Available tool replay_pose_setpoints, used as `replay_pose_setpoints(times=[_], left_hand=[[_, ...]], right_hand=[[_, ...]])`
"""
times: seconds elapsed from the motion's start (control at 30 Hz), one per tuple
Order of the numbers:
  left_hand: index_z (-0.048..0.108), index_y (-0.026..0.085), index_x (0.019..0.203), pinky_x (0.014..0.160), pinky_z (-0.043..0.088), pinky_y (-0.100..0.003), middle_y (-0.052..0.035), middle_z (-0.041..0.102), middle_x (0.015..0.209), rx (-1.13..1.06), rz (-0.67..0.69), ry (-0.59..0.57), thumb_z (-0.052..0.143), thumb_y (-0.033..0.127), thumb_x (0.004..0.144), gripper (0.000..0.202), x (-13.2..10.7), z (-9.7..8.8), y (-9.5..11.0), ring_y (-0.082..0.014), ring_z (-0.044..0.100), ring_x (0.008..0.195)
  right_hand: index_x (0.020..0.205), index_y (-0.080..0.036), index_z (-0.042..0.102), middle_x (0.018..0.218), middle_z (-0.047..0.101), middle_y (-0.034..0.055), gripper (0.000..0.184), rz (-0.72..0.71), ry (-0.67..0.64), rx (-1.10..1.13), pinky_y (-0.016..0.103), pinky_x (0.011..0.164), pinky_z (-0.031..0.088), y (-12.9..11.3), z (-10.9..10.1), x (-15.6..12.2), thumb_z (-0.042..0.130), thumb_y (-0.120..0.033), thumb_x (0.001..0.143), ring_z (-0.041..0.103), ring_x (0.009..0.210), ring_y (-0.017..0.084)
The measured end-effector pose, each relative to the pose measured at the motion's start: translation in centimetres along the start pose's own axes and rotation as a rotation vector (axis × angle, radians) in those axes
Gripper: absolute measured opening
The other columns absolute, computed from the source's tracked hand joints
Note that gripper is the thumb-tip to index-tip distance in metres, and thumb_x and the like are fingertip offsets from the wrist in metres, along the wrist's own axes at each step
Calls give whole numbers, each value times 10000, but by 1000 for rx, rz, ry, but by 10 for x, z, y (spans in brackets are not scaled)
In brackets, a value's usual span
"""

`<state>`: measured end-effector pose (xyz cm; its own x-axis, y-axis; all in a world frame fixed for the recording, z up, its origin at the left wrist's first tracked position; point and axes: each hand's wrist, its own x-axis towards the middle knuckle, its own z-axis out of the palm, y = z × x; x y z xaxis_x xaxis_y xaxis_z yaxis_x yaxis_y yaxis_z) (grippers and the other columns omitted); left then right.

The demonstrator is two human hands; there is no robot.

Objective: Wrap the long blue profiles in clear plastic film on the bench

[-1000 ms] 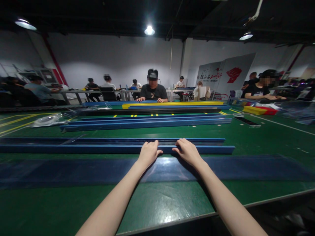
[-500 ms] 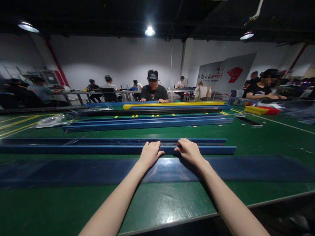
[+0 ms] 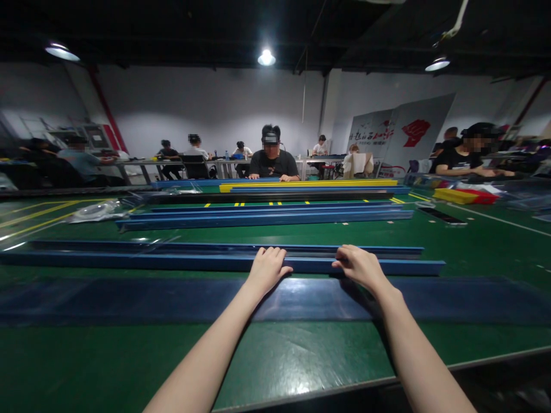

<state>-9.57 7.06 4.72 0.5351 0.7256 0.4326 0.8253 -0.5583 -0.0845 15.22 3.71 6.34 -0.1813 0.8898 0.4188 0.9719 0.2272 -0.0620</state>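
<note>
A long blue U-shaped channel strip [image 3: 215, 263] lies lengthwise across the table in front of me, its open side up. My left hand [image 3: 270, 268] is closed over its near wall near the middle, fingers inside the channel and thumb on the near side. Farther right, my right hand [image 3: 360, 267] pinches the same wall with curled fingers; its fingertips are partly hidden. Between the strip and my body lies a flat, shiny, dark blue translucent sheet [image 3: 172, 301], under my forearms.
Beyond are more blue strips [image 3: 267, 219], a black strip [image 3: 275, 198] and a yellow strip [image 3: 310, 183] on the green table [image 3: 267, 358]. A clear plastic bag [image 3: 94, 211] lies left, a phone-like dark slab [image 3: 441, 215] right. A co-worker [image 3: 273, 163] sits opposite.
The blue channel strip has slid to the right, my right hand moving along with it. My left hand has stayed nearly in place, so the gap between my hands is wider.
</note>
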Motion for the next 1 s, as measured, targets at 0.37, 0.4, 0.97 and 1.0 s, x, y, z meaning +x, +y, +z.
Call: replay_pose_setpoints(times=[0.37, 0.4, 0.97, 1.0], left_hand=[[552, 178, 893, 737, 315, -327, -42, 617, 927, 37, -23, 12, 555, 457, 770, 305, -1, 3, 0, -209, 517, 901], [552, 179, 889, 735, 314, -326, -41, 617, 925, 36, -21, 16, 557, 456, 769, 302, -1, 3, 0, -208, 517, 900], [553, 184, 869, 730, 314, -335, -44, 614, 922, 12, -19, 32, 536, 451, 786, 280, -1, 6, 0, -212, 515, 895], [554, 185, 869, 730, 313, -336, -47, 614, 923, 7, -20, 31, 532, 449, 789, 277, -1, 6, 0, -214, 514, 896]], right_hand=[[716, -212, 592, 799, 629, 18, 174, 86, 3, -18, 226, 558, 302, 9, -3, -5, 531, -373, 742, 560, 761, 160], [721, -212, 593, 806, 631, 21, 187, 83, 3, -23, 228, 565, 308, 8, -3, -5, 528, -386, 744, 562, 767, 164], [846, -188, 539, 852, 608, 48, 231, -113, 23, 13, 251, 666, 353, -33, 13, 6, 458, -404, 834, 536, 796, 168], [850, -186, 538, 847, 605, 51, 217, -131, 28, -2, 254, 672, 352, -38, 15, 7, 459, -388, 839, 532, 798, 171]])
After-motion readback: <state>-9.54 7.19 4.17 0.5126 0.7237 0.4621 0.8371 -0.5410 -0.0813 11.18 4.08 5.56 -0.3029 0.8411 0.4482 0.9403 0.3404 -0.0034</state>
